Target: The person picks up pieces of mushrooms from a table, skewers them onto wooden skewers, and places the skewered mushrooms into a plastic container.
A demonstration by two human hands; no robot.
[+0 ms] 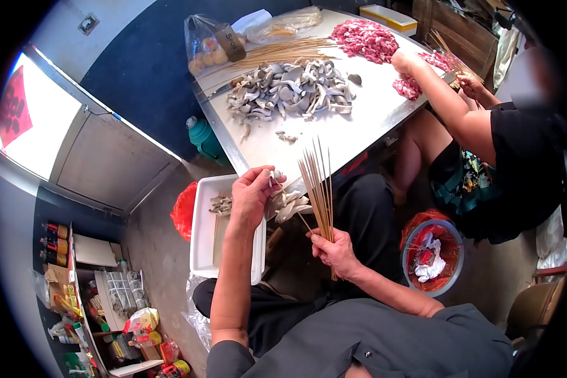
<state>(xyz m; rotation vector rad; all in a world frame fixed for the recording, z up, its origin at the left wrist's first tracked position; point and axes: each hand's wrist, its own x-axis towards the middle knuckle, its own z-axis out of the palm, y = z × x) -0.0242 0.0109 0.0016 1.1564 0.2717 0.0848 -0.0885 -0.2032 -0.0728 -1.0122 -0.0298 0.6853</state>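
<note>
My left hand is closed in a pinch on a piece of oyster mushroom near the front edge of the table. My right hand grips an upright bundle of bamboo skewers. From its fingers a single skewer slants up and left, with grey-white mushroom pieces threaded on it, towards the left hand. A large heap of oyster mushrooms lies on the white table, with a few loose bits nearer me. Below my left hand, a white tray holds skewered mushrooms.
Loose skewers and a bag of round items lie behind the heap. At right, another person's hand is by red meat pieces. A lined bucket stands on the floor; a teal jug stands beside the table.
</note>
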